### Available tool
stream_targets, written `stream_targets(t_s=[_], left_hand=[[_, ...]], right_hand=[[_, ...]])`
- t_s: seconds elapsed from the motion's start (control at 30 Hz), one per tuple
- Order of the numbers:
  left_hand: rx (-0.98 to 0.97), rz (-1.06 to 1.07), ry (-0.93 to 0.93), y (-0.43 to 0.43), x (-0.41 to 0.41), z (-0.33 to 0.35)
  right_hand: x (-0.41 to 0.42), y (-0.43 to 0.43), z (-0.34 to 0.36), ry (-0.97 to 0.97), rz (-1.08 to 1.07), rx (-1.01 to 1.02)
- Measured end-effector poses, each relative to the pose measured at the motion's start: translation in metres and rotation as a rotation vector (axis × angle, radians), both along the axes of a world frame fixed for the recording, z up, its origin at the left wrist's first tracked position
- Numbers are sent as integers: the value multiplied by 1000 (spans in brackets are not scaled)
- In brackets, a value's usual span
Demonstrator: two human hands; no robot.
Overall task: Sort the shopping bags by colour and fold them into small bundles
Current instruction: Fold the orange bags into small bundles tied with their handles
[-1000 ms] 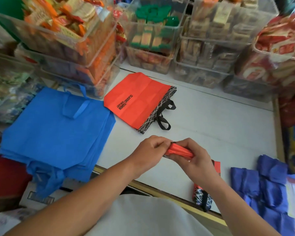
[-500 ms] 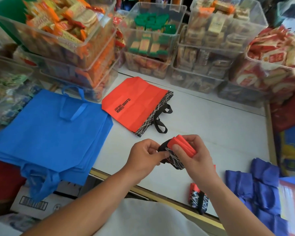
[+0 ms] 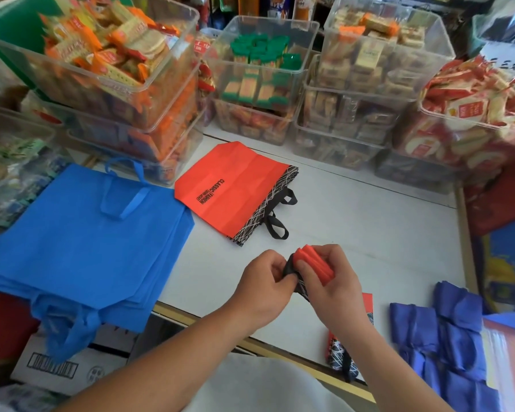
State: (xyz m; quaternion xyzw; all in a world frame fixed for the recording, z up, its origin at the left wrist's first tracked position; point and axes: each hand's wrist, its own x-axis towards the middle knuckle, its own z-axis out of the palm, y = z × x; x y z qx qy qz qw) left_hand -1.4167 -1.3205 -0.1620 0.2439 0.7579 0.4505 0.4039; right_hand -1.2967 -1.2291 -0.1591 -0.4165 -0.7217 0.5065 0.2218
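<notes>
Both hands hold a folded red bag bundle (image 3: 312, 261) above the white counter (image 3: 369, 233). My right hand (image 3: 330, 281) grips the red folds, thumb on top. My left hand (image 3: 265, 286) pinches the bundle's black patterned end and strap. A flat red bag (image 3: 232, 188) with black handles lies farther back on the counter. A stack of flat blue bags (image 3: 87, 239) hangs over the left edge. Another folded red bundle (image 3: 341, 350) lies near the front edge, partly behind my right forearm. Several folded dark blue bundles (image 3: 446, 337) sit at the right.
Clear plastic bins of packaged snacks (image 3: 265, 81) line the back and left of the counter. A cardboard box (image 3: 72, 364) sits below the blue bags. A wooden strip edges the counter's front (image 3: 197, 316) and right side.
The bundle has been turned from lying flat between my hands to showing its red folds and black end. My left fingers moved onto the black strap end.
</notes>
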Motion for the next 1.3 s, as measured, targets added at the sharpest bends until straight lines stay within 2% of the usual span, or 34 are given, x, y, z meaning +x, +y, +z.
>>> stream_targets(t_s=[0.1, 0.17, 0.27, 0.47, 0.53, 0.63, 0.73, 0.83, 0.93, 1.03, 1.13, 1.2, 1.3], left_hand=[[-38, 123, -220, 3, -11, 9], [-83, 131, -246, 5, -22, 10], [-123, 61, -237, 6, -22, 16], [-38, 91, -490, 9, -22, 23], [-100, 33, -471, 10, -28, 21], [-144, -33, -472, 11, -34, 17], [-116, -31, -642, 10, -40, 19], [-113, -47, -807, 8, -44, 20], [-97, -103, -883, 8, -42, 21], [-96, -98, -804, 11, -37, 20], [-107, -78, -630, 14, -33, 14], [-154, -97, -422, 15, -28, 11], [-161, -143, -10, 15, -19, 10]], right_hand=[[5, 5, 1, -14, 109, 37], [6, 5, -1, -25, 187, 56], [5, 7, -11, -66, 232, 208], [3, 19, -15, -70, 341, 475], [4, 20, -12, -89, 396, 442], [6, 23, -2, -162, 393, 284], [9, 26, 7, -121, 340, 196], [12, 31, 15, -47, 286, -6], [15, 39, 19, -75, 376, -47], [16, 44, 17, -128, 468, -22], [18, 47, 10, -159, 525, 65], [16, 46, 6, -170, 570, 160], [11, 40, -4, -205, 576, 290]])
